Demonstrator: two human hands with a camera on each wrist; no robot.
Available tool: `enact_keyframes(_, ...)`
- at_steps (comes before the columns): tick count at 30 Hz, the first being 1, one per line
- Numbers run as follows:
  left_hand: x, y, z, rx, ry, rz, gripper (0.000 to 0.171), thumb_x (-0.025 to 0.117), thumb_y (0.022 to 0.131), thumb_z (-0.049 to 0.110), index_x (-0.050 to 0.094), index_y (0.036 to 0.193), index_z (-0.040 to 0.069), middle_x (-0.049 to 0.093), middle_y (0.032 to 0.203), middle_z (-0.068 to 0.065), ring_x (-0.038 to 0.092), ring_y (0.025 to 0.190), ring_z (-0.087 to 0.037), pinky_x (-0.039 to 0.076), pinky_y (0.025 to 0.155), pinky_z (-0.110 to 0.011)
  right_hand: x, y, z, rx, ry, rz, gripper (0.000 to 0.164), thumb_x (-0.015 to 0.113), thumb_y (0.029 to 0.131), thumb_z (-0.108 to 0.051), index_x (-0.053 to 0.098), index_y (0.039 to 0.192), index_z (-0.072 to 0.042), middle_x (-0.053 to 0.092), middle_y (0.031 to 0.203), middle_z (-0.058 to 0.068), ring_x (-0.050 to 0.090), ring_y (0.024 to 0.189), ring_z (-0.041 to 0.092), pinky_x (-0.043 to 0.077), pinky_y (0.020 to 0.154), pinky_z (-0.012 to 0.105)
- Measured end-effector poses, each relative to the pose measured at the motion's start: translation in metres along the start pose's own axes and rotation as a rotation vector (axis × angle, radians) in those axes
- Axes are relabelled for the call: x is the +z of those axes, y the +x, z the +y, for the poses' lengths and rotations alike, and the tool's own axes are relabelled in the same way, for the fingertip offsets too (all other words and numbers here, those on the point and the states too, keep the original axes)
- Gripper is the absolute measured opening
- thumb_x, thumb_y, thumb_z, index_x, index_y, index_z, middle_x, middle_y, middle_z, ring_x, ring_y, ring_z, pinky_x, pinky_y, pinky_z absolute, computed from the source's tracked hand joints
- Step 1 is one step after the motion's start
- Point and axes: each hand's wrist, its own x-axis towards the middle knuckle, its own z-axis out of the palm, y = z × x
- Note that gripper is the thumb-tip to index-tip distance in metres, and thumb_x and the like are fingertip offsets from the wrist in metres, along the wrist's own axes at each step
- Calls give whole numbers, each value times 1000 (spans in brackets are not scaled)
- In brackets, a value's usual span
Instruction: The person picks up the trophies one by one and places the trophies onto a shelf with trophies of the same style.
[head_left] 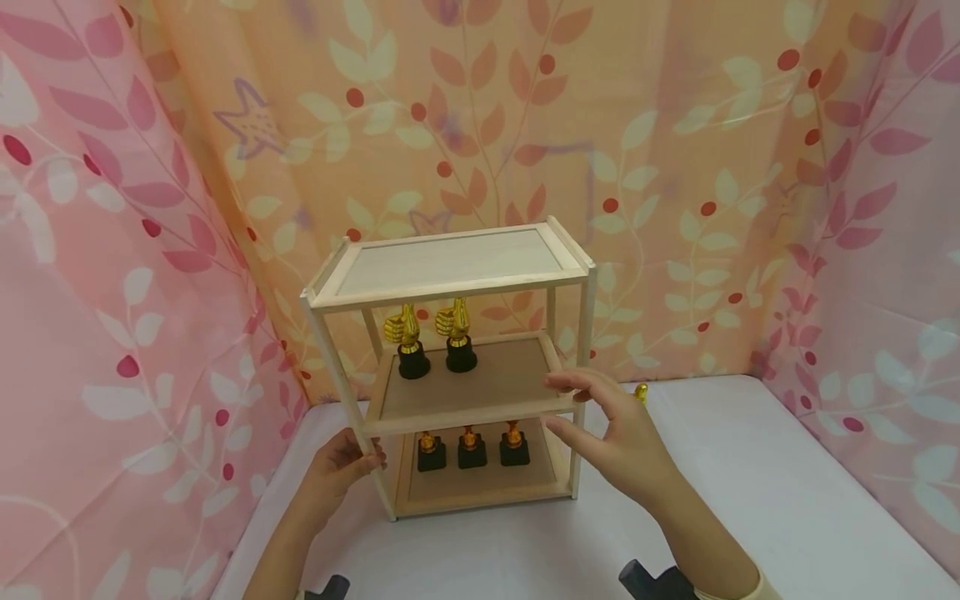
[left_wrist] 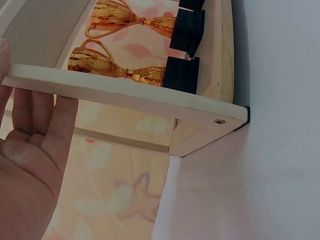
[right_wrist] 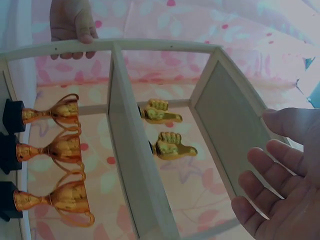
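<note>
A light wooden three-tier shelf (head_left: 472,410) stands on the white surface. My left hand (head_left: 341,467) grips its front left post, with fingers behind and thumb in front; the left wrist view shows that hand (left_wrist: 37,140) at the post up close. Before the right side of the middle tier, my right hand (head_left: 618,433) is held with fingers and thumb apart, holding nothing. Two gold thumbs-up trophies (head_left: 413,354) (right_wrist: 175,146) with black bases stand on the middle tier, towards its left. Three gold cup trophies (head_left: 472,450) (right_wrist: 65,154) stand in a row on the bottom tier.
Behind my right hand a small gold piece (head_left: 641,392) shows, mostly hidden. The top tier (head_left: 450,262) has a raised rail at each side. Patterned curtains (head_left: 480,125) enclose the white-covered surface (head_left: 720,467) at the back and both sides.
</note>
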Motion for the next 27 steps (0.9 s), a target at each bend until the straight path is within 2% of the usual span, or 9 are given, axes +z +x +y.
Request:
enact_keyframes(9, 1, 1, -1, 37, -16, -19, 27, 64, 100, 7, 52, 120, -8, 67, 103, -3, 71, 99, -17, 58, 93, -29, -26, -11, 16, -28, -43, 78, 49, 82, 85, -2, 66, 129, -15, 70, 123, -1, 61, 114, 8, 45, 96, 18)
enact_keyframes(16, 1, -1, -3, 49, -26, -17, 27, 64, 100, 4, 51, 120, -9, 67, 102, -1, 70, 98, -15, 58, 92, -30, -39, -18, 26, 28, -103, 122, 49, 82, 85, -2, 67, 128, -18, 69, 120, -3, 60, 107, 3, 44, 93, 14)
enact_keyframes(20, 0, -2, -5, 64, -28, -23, 28, 63, 100, 3, 50, 120, -11, 67, 103, -1, 71, 97, -15, 58, 92, -30, -43, -20, 31, 39, -128, 128, 50, 83, 84, -2, 67, 129, -18, 69, 119, -2, 59, 101, 3, 42, 92, 15)
enact_keyframes(27, -1, 0, -6, 72, -37, -30, 28, 62, 100, 2, 50, 121, -11, 67, 104, -2, 71, 98, -16, 58, 92, -31, -56, -19, 49, -11, -144, 107, 53, 83, 81, 2, 67, 128, -17, 69, 120, -8, 60, 108, 0, 42, 97, 17)
